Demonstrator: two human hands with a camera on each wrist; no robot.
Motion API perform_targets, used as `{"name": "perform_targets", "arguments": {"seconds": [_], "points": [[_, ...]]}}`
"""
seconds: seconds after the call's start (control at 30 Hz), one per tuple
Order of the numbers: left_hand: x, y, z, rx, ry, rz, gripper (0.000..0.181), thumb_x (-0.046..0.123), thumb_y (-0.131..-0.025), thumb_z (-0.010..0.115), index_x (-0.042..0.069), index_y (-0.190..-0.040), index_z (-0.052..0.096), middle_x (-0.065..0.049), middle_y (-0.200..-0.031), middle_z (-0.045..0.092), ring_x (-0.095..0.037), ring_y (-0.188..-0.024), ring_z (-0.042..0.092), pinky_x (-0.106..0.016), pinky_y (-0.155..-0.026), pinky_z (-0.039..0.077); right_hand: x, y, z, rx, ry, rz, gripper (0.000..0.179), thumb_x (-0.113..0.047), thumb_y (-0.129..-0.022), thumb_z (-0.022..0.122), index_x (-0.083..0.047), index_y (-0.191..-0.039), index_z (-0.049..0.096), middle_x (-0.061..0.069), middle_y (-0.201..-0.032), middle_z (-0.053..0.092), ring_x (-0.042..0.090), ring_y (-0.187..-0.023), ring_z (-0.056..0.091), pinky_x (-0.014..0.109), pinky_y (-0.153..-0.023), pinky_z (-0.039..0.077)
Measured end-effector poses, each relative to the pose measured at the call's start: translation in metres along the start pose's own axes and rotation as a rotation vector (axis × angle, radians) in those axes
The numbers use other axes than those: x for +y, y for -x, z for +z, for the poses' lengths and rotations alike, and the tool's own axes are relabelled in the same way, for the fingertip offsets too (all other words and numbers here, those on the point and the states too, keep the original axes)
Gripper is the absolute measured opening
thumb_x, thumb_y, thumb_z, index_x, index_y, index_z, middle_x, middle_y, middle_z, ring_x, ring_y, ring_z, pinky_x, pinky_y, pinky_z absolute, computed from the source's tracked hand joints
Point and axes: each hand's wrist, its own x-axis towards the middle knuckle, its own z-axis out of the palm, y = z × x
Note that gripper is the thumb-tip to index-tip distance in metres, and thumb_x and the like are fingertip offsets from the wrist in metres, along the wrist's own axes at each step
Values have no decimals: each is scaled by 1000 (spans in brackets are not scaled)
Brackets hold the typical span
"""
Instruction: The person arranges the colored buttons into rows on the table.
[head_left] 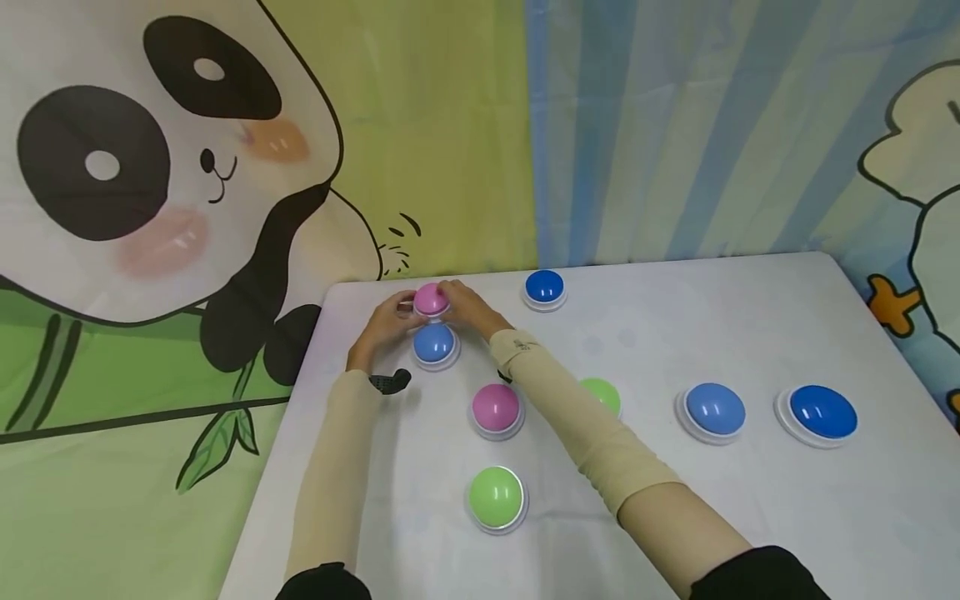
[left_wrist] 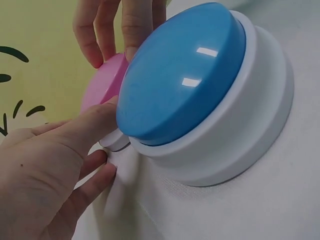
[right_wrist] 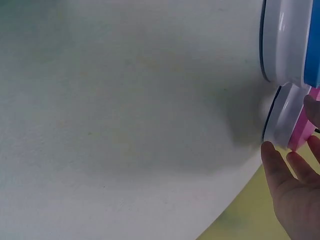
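Nearest you: 1 green button, 1 near pink button, then 1 blue button. Just past that, your left hand and right hand grip the far pink button; can't really tell if it's touching the table.

Left of centre, the pink button and light blue button look like smooth, glossy plastic. The white tabletop is matt and finely textured; the backdrop across the top looks like creased cloth.
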Motion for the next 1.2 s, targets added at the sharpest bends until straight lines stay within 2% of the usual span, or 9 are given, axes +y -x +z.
{"name": "perform_targets", "arguments": {"seconds": [0.1, 0.23, 0.43, 0.7, 0.87, 1.07, 1.2], "points": [[-2, -3, 0, -2, -23, -34, 73, 31, -86, 74, 13, -147, 39, -11, -150, 43, -32, -134, 46, -51, -112, 38, -3, 0, 2, 5, -32, 1, 48, -8, -91, 65, -5, -134, 43, 14, -138, 47, 26, -132, 46, 35, -115, 37], [-3, -6, 3, -12, -45, -27, 81, 32, -85, 75, 12, -150, 32, -11, -151, 40, -32, -134, 45, -50, -111, 39, -3, 1, 6, 27, -60, 29, 49, -10, -93, 64, -7, -136, 40, 14, -142, 45, 27, -134, 45, 37, -115, 37], [-1, -4, 7, 0, -30, 38, 87, 24, -84, 77, 16, -154, 25, -13, -151, 41, -33, -132, 46, -49, -110, 41, -1, 1, 11, 54, -73, 21, 55, -10, -92, 65, -7, -140, 37, 15, -145, 43, 28, -135, 45, 39, -115, 37], [5, -4, 5, 9, -74, 102, 78, 20, -83, 77, 21, -150, 36, -8, -150, 44, -32, -125, 53, -47, -106, 45, -2, 1, 8, 78, -23, -32, 59, -11, -92, 66, -5, -143, 37, 17, -146, 43, 29, -135, 45, 38, -116, 36], [15, -3, 5, 19, -100, 115, 77, 21, -83, 76, 23, -149, 38, -6, -151, 45, -32, -124, 55, -46, -107, 45, 3, 3, -3, 81, 39, -86, 61, -14, -90, 68, -5, -143, 39, 16, -142, 45, 28, -133, 47, 37, -115, 37], [27, -11, 5, 4, -124, 201, 77, 19, -82, 78, 19, -149, 39, -8, -150, 46, -33, -124, 56, -44, -104, 48, 12, 5, -20, 72, 39, -88, 64, -17, -88, 72, -6, -143, 41, 13, -145, 46, 26, -135, 45, 37, -115, 38], [33, -11, 6, -4, -142, 266, 75, 18, -81, 79, 17, -147, 42, -12, -148, 48, -35, -121, 58, -42, -100, 51, 19, 14, -29, 84, 67, -142, 64, -20, -87, 73, -6, -142, 43, 13, -142, 50, 26, -133, 47, 37, -113, 40]]}}
